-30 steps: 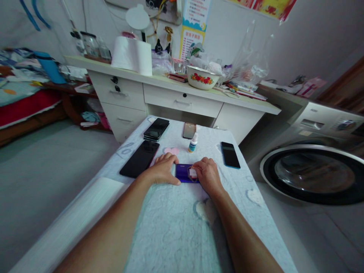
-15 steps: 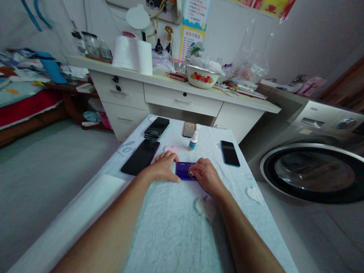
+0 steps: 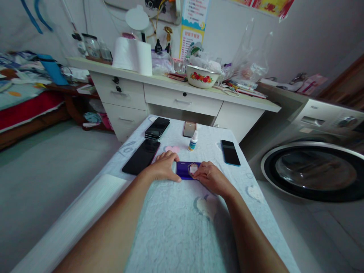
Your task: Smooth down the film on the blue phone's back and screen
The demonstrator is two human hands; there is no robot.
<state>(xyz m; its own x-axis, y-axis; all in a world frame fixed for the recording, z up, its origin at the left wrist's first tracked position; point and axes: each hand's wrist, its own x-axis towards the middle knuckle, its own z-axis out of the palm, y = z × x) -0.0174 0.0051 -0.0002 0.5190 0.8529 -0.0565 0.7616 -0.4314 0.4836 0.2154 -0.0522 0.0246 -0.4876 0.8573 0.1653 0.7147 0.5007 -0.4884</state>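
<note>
A purple phone (image 3: 183, 170) lies on the table (image 3: 176, 223) — left hand (image 3: 164, 167) grasping its nine-o'clock end, right hand (image 3: 212, 176) bunched at three o'clock, its grip unclear — with a bottle (image 3: 192, 141) standing near, toward twelve.

We face a light-grey wall (image 3: 227, 34)
Beyond the fingers (image 3: 170, 155) stands a white multi-drawer desk (image 3: 163, 94); right of them, a silver front-loading washing machine (image 3: 315, 170); left, smooth grey floor (image 3: 71, 159) and a red-edged bed (image 3: 28, 110).
</note>
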